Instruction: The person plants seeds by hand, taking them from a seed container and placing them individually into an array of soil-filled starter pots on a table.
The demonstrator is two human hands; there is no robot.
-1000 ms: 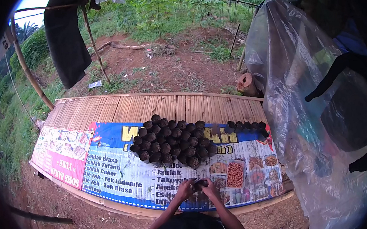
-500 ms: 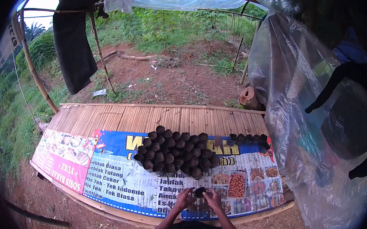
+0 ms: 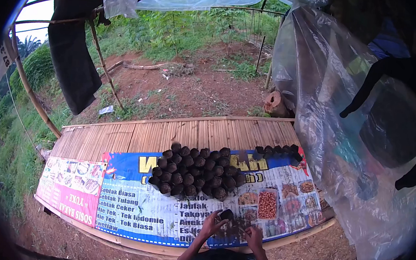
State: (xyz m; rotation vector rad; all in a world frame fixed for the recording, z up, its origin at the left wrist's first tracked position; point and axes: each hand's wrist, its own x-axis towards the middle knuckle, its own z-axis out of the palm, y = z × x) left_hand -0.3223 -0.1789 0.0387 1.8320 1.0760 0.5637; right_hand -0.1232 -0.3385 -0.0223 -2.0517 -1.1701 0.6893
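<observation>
My left hand (image 3: 211, 224) holds a small black pot (image 3: 226, 215) between thumb and fingers above the banner's lower edge. To its right, my right hand (image 3: 253, 235) is closed near a patch of dark soil (image 3: 232, 230); a thin thing seems to show at its fingertips, too small to name. Beyond my hands stands a tight cluster of soil-filled black pots (image 3: 195, 172). A clear tray of reddish-brown seeds (image 3: 267, 204) lies to the right of the cluster.
More black pots (image 3: 278, 150) stand at the banner's upper right. The printed banner (image 3: 130, 192) covers part of a bamboo table (image 3: 168, 135). Clear plastic sheeting (image 3: 314, 84) hangs at the right, and a cut log (image 3: 275, 104) lies behind the table.
My right hand has left the pot and moved right and down. My left hand keeps the pot, now tilted. The camera view has shifted slightly.
</observation>
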